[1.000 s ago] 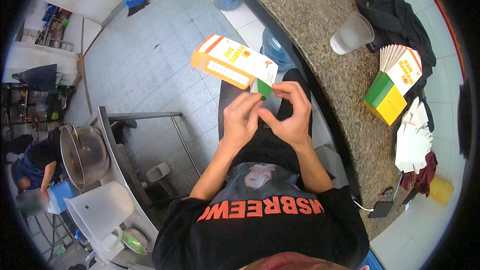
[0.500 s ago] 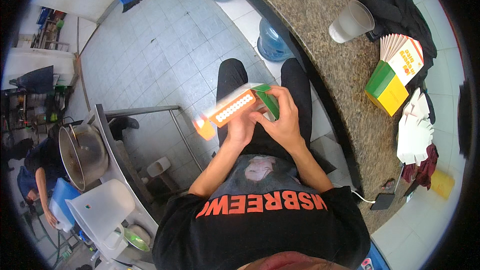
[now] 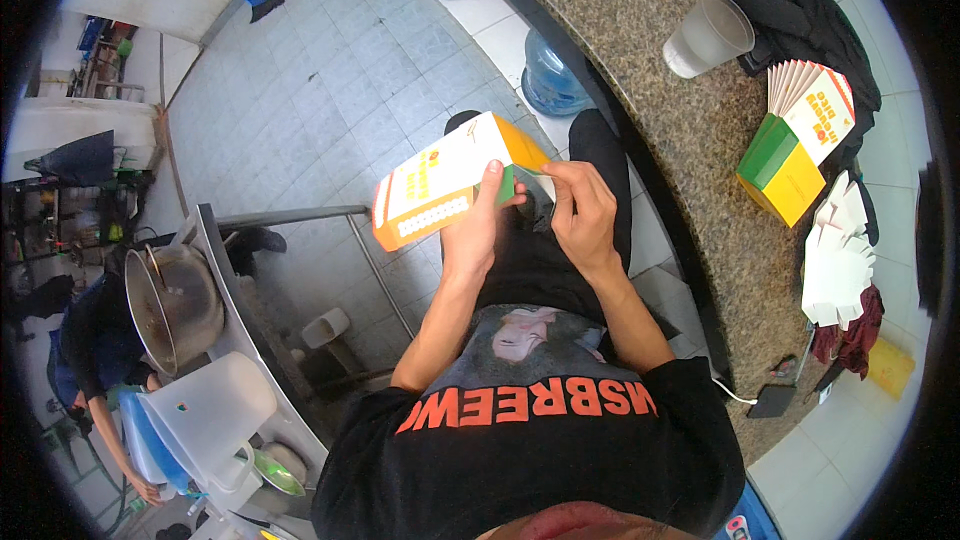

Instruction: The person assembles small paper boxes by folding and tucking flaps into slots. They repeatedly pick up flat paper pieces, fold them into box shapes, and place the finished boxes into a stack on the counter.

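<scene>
A cardboard food carton (image 3: 440,177), white with yellow, orange and green panels, is held above my lap. My left hand (image 3: 474,225) grips it from below, with its thumb against the green and white side. At the carton's right end, the fingers of my right hand (image 3: 585,208) are pinched on a yellow end flap (image 3: 527,148). Part of the flap is hidden behind those fingers. The carton's far-left end shows a scalloped edge.
To my right, a stone counter (image 3: 640,35) bears a plastic cup (image 3: 708,35), a stack of flattened cartons (image 3: 790,155), white folded cartons (image 3: 838,265) and dark clothing (image 3: 800,15). On the left, a metal table holds a large pot (image 3: 175,305) and plastic containers (image 3: 215,410); a co-worker's arm (image 3: 120,450) reaches beside them.
The carton has turned so its broad white face shows. My left thumb now lies across its side, and my right hand has shifted from the green panel to the end flap.
</scene>
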{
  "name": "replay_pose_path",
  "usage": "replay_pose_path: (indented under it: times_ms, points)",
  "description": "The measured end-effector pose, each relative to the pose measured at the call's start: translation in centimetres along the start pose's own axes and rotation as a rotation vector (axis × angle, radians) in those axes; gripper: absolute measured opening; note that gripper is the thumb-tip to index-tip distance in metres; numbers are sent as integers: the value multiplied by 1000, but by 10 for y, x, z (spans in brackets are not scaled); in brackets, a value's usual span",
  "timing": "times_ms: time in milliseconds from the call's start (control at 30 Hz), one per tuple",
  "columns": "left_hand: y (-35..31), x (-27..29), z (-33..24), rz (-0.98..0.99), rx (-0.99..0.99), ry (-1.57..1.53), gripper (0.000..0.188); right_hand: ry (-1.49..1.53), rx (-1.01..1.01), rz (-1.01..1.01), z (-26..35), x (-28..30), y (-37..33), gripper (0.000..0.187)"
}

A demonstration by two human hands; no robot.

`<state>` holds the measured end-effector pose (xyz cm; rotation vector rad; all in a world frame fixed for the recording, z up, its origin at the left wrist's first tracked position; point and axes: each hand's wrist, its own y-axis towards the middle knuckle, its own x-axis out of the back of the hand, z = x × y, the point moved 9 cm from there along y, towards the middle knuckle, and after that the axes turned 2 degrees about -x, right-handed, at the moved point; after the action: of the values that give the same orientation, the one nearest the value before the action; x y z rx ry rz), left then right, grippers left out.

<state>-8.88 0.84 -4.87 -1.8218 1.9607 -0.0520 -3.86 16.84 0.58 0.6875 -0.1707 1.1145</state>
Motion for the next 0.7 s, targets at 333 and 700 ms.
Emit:
replay_pose_path:
  times_ms: [333, 700]
  points:
    - [-61, -21, -46, -36, -1005, 1112, 20, 424, -72, -19, 12, -3, 2, 23]
    - [-24, 18, 2, 140, -162, -11, 33, 408, 22, 135, 33, 15, 22, 17]
